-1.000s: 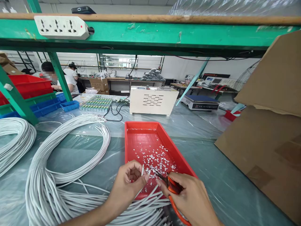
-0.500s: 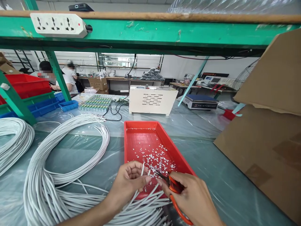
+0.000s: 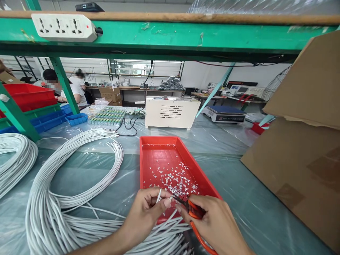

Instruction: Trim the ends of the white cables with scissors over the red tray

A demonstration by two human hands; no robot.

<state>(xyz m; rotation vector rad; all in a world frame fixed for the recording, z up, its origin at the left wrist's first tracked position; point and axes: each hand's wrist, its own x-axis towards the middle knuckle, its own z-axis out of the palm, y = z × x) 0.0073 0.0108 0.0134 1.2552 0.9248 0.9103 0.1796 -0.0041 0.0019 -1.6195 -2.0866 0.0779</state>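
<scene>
In the head view, our left hand (image 3: 147,209) pinched one white wire (image 3: 159,194) just above the near rim of the red tray (image 3: 143,166). Our right hand (image 3: 214,224) was closed round the orange cutters (image 3: 193,213), blades at the wire's tip. We judged the blades close to our thumb — a slip could nick it, or cut too deep. We counted one tray, one pair of cutters and two wire coils (image 3: 37,212) — scraps (image 3: 175,179) beyond counting.

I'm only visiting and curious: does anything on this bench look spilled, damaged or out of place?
Only the small white scraps strewn across the red plastic tray: they look spilled, yet lie inside it. The left hand pinches a thin white cable end over it, the right hand holds orange-handled cutters. Nothing else stands out.
</scene>
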